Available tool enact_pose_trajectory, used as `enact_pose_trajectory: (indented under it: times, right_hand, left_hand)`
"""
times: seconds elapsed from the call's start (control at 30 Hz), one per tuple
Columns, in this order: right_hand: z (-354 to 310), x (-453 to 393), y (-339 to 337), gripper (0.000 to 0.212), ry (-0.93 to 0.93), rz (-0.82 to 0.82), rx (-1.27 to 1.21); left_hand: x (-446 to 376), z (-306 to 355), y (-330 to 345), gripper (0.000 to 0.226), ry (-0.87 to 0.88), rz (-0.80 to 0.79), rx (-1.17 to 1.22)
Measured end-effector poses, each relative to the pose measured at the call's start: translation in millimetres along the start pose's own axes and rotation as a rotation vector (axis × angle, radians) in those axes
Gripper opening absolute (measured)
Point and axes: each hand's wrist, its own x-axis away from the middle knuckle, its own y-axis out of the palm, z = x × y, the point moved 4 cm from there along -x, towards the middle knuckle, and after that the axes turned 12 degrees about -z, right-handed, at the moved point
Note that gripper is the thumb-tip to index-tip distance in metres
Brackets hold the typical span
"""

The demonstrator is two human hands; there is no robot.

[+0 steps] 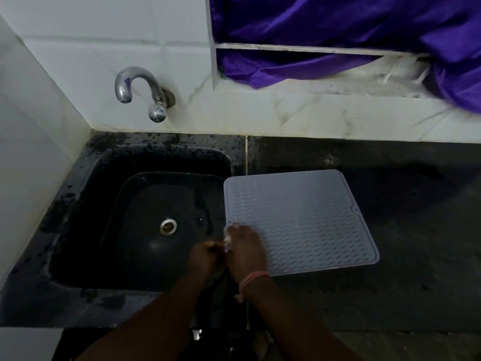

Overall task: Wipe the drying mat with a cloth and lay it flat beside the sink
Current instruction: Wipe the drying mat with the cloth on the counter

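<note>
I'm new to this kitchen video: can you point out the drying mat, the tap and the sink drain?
drying mat (304,222): head view, middle of its ribbed surface.
tap (135,83): head view, curved chrome spout.
sink drain (168,225): head view, metal ring.

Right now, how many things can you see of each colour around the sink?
Grey: 1, the drying mat, lying flat on the counter beside the sink.
White: 1, the cloth under the right hand.
Silver: 2, the tap and the drain.
Purple: 1, the curtain.
Black: 2, the sink and the counter.
Total: 7
</note>
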Motion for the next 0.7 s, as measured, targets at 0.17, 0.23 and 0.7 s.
enact_pose_trajectory:
  times: [0.17,0.23,0.7]
  right_hand:
    - [47,-20,-57,0.027,0.059,0.106,-0.315]
    - [106,-24,-100,0.021,0.306,0.219,-0.164]
    - [-8,-22,-36,0.028,0.097,-0.180,-0.248]
  left_hand:
    - [-4,9,-3,0.061,0.075,-0.102,-0.014]
    - [-10,21,-4,0.092,0.185,-0.109,-0.236]
    - [-31,16,-8,0.041,0.306,-0.135,-0.641]
